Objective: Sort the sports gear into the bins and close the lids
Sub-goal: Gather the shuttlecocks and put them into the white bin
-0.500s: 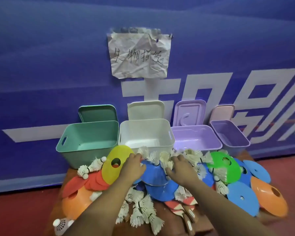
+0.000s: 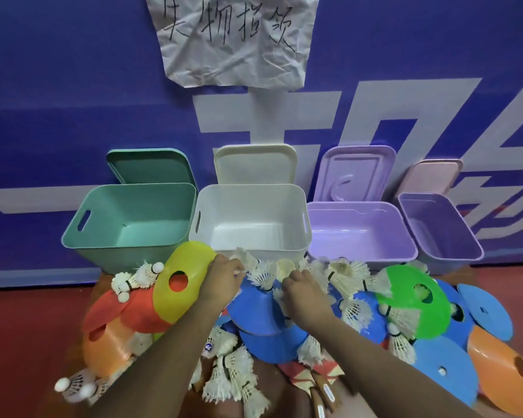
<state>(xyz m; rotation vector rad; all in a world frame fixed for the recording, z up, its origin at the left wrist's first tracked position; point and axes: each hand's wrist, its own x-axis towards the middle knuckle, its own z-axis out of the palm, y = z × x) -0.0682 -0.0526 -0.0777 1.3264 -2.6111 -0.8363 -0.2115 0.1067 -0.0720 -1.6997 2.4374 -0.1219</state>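
the left hand point(image 2: 221, 282) and the right hand point(image 2: 302, 294) both reach into the middle of the frame. there a heap of sports gear lies in front of four open bins. the fingers of the left hand are curled and pinch a white shuttlecock point(image 2: 242, 260) by its feathers, just beside the edge of the yellow cone point(image 2: 187, 260). the fingers of the right hand are bent down among the shuttlecocks point(image 2: 264, 276) on top of the blue cone point(image 2: 254, 312). whether they really grip one i cannot tell, because the back of the hand hides them.

the shuttlecocks are white and cream, with feather skirts and round heads. some lie between the hands, more at the lower centre, and a few at the left. the cones are low plastic discs with a hole in the middle. a red cone point(image 2: 139, 309) and an orange cone point(image 2: 106, 351) lie at the left, a green cone point(image 2: 411, 306) and a light blue cone point(image 2: 444, 369) at the right.

the bins stand in a row against the blue banner point(image 2: 58, 101): a teal bin point(image 2: 73, 233), a white bin point(image 2: 248, 206), a lilac bin point(image 2: 360, 236) and a darker purple bin point(image 2: 435, 224). behind each bin a lid leans on the banner: a teal lid point(image 2: 148, 167), a white lid point(image 2: 254, 164), a lilac lid point(image 2: 354, 173) and a pink lid point(image 2: 429, 176). a crumpled paper note point(image 2: 233, 40) with handwritten characters hangs at the top centre.
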